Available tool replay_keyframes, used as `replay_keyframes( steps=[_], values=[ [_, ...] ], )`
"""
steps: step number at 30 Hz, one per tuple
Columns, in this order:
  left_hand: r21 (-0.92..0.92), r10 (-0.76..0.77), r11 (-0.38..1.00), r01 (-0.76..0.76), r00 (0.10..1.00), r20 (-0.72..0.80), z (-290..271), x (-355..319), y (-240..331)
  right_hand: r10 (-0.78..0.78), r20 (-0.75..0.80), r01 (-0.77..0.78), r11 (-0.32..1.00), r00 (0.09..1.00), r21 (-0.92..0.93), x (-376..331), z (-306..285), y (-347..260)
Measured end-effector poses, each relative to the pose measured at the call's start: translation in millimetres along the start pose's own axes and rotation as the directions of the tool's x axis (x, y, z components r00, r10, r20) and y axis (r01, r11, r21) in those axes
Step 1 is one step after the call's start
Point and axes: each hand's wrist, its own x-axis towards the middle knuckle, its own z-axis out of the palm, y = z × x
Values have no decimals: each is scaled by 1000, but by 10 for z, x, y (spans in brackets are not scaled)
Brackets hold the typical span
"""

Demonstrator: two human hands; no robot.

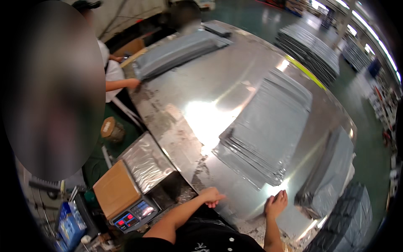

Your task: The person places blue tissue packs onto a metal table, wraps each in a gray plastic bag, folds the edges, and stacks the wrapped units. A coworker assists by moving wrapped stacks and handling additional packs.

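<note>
A fanned stack of grey plastic bags lies on the shiny metal table. My left hand hovers at the table's near edge, fingers half curled with one stretched out to the right, and nothing shows in it. My right hand is by the near end of the stack, just short of the bags, its fingers apart and holding nothing. To its right a thick, folded grey bundle lies along the table's right side.
A digital scale with a brown board stands at lower left. A person's hand touches the table's left edge, near a long grey bag pile. Dark wrapped bales sit at right; a bag stack stands beyond the table.
</note>
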Motion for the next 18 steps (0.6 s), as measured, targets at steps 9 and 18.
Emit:
replay_keyframes(
  steps=[9,18],
  values=[
    [-25,-32,999,33,999,35,-15,85,26,30,1,-30,999,1000,-10,81,-87,-28],
    [-5,-25,1000,25,999,35,-7,127,-13,10,-16,-10,1000,1000,-14,38,-7,28]
  ],
)
